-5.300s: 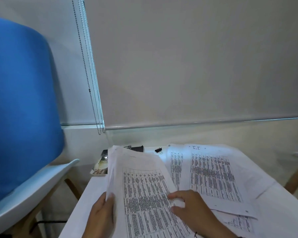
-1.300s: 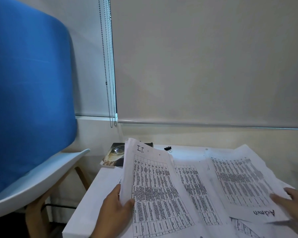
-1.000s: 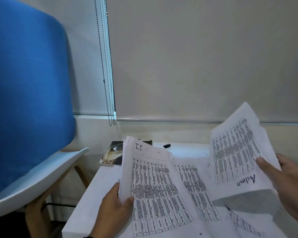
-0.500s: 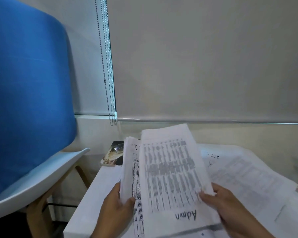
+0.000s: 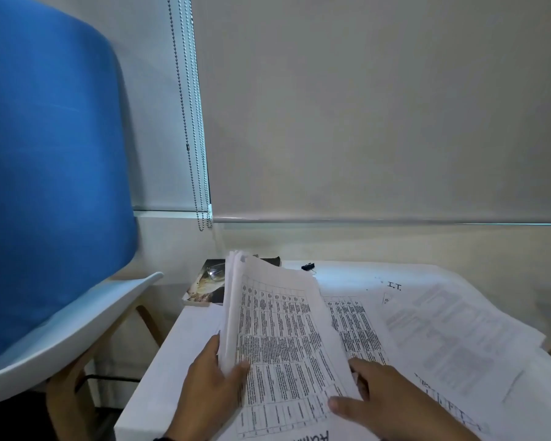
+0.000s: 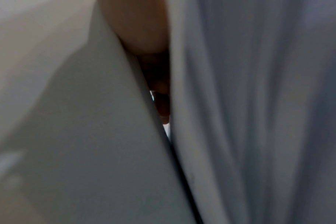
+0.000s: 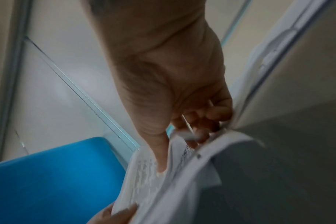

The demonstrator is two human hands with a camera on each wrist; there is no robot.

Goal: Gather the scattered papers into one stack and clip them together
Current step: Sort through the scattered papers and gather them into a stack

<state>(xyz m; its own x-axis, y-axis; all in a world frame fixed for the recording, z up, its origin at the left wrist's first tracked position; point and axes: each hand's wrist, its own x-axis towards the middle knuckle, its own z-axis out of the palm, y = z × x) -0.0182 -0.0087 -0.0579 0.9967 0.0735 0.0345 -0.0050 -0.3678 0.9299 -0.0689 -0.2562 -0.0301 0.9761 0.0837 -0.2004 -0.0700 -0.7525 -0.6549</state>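
Observation:
A stack of printed papers (image 5: 283,338) stands tilted up over the near left of the white table (image 5: 169,370). My left hand (image 5: 233,369) grips its left edge, thumb on top. My right hand (image 5: 350,389) pinches its right edge, thumb on the top sheet and fingers behind. The right wrist view shows that hand (image 7: 182,130) on the sheets (image 7: 148,174). In the blurred left wrist view, my fingers (image 6: 161,104) lie against the paper (image 6: 240,106). Loose sheets (image 5: 458,329) lie spread at the right, one marked "I.T." A small black binder clip (image 5: 308,266) lies at the far edge.
A blue chair (image 5: 45,186) with a white seat stands close on the left of the table. A book with glasses on it (image 5: 206,283) lies at the table's far left corner. Behind are a roller blind and its bead chains (image 5: 194,138).
My right hand lifted the sheet marked "Admin" from the right side, carried it left and laid it on the stack in my left hand. The stack now leans lower.

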